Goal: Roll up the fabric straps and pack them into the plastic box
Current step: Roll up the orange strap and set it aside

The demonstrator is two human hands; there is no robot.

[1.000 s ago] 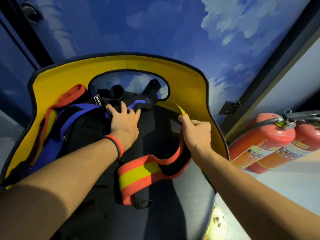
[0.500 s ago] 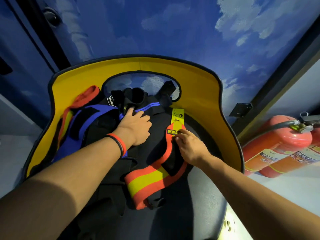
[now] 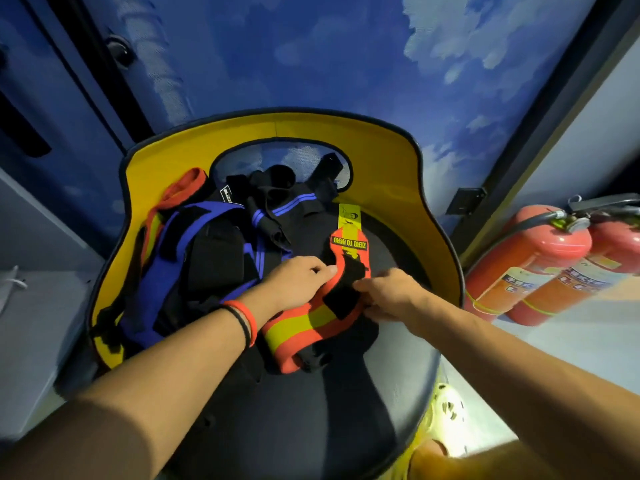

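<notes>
Flattening seemed the step in hand: the left hand [image 3: 299, 282] and right hand [image 3: 389, 294] pressed the orange-and-yellow strap [image 3: 298, 327] onto the chair seat [image 3: 311, 427] near its back edge, each grip released. Rolling next would need a pinched end; no plastic box showed.

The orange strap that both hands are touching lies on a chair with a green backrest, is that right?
Not quite. The head view shows the orange strap lying on the chair, touched by the left hand and right hand, but the backrest is yellow, not green.
</notes>
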